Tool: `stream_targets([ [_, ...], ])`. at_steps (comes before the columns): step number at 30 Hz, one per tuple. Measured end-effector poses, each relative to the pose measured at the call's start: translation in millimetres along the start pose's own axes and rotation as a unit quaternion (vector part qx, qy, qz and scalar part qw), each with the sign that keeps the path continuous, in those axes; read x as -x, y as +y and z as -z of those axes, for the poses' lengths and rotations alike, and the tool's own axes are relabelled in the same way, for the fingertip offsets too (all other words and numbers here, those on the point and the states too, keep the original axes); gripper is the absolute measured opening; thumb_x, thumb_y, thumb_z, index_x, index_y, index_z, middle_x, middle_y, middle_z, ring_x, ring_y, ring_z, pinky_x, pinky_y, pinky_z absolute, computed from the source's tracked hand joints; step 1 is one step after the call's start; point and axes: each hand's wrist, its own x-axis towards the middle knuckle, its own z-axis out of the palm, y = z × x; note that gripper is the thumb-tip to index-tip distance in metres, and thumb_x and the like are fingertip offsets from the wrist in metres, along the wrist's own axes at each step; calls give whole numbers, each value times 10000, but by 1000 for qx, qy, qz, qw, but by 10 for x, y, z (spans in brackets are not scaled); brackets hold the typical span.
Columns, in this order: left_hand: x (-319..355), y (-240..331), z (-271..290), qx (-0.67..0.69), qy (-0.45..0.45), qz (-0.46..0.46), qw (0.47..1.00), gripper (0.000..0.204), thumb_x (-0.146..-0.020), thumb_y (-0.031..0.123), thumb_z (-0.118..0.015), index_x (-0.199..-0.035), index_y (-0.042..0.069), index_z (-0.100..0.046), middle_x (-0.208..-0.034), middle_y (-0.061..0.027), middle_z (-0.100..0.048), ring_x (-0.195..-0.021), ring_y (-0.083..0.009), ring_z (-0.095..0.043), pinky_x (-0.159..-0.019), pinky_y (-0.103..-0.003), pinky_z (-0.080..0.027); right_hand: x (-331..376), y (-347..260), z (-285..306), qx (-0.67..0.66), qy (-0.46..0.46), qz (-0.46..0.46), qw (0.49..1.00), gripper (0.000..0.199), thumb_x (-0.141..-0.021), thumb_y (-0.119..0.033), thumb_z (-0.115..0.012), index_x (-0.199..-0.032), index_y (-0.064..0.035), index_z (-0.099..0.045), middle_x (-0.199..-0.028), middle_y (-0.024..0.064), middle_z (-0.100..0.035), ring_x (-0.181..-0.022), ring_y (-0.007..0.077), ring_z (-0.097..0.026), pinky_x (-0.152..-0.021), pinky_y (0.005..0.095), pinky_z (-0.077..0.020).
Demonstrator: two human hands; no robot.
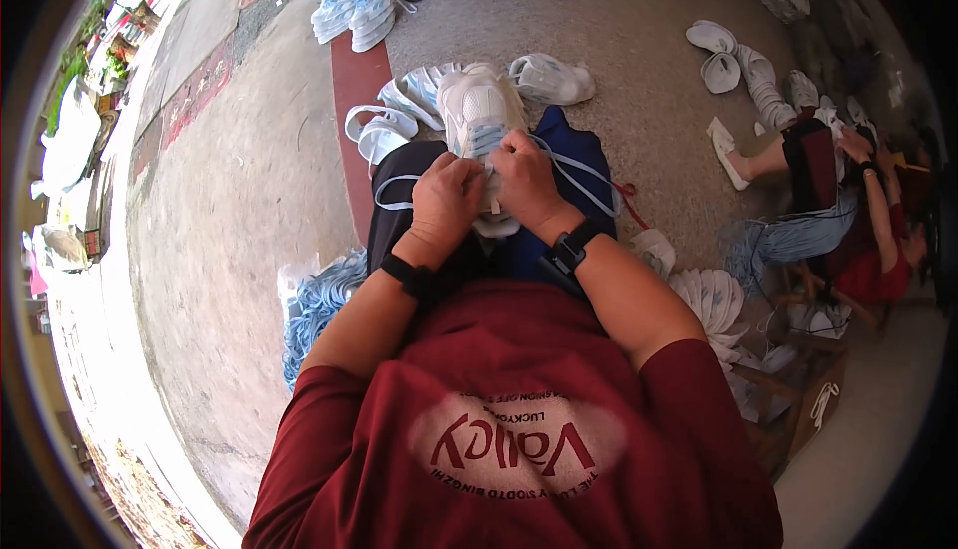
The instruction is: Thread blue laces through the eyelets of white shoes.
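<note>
Fingers (477, 172) of both hands are curling tight around the tongue end of a white and pale blue sports shoe (479, 110). Both hands are sitting side by side, touching each other. Left hand (446, 200) is pinching the shoe and a thin pale blue lace (399, 182), which is looping out to the left. Right hand (524, 182) is gripping the same shoe, and more of the lace is running off to the right across a dark blue cloth (584, 150) on the lap. That shoe is lying on the person's lap, toe pointing away, right in the middle of the lap.

Each wrist is wearing a black band (411, 274). A dark red shirt (519, 419) is filling the near part of the view.

More white shoes (549, 78) are lying on the grey floor (239, 210) just past the knees. A bundle of pale blue laces (317, 304) is sitting on the floor beside the left arm. A stack of white insoles (711, 299) is sitting near the right arm. Another person in a red top (848, 220) is sitting at the right edge of the floor, well apart, with white shoes lined up nearby.
</note>
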Motion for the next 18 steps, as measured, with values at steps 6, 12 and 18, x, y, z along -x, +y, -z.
stream_targets([
  [6,-180,-52,74,-36,87,-102,990,137,-718,50,-620,-854,39,-618,-757,-98,-585,-681,-281,-585,-601,-350,-473,75,22,-12,2,49,-40,998,46,-665,-42,-597,-691,-59,-563,-847,122,-503,-821,313,-489,-718,400,-408],
  [12,-433,107,78,-142,-51,-166,974,224,-736,58,-565,-959,36,-557,-681,-119,-582,-699,-305,-587,-626,-395,-477,109,53,-4,-4,49,-70,996,74,-677,-51,-624,-745,-77,-611,-886,117,-493,-865,312,-468,-744,408,-400],
  [18,-467,48,76,-259,-156,-250,920,294,-703,50,-550,-982,-2,-477,-789,-133,-596,-800,-302,-578,-698,-398,-460,102,10,90,10,40,-37,998,139,-671,-42,-624,-804,-85,-632,-914,127,-497,-844,314,-486,-743,401,-408],
])
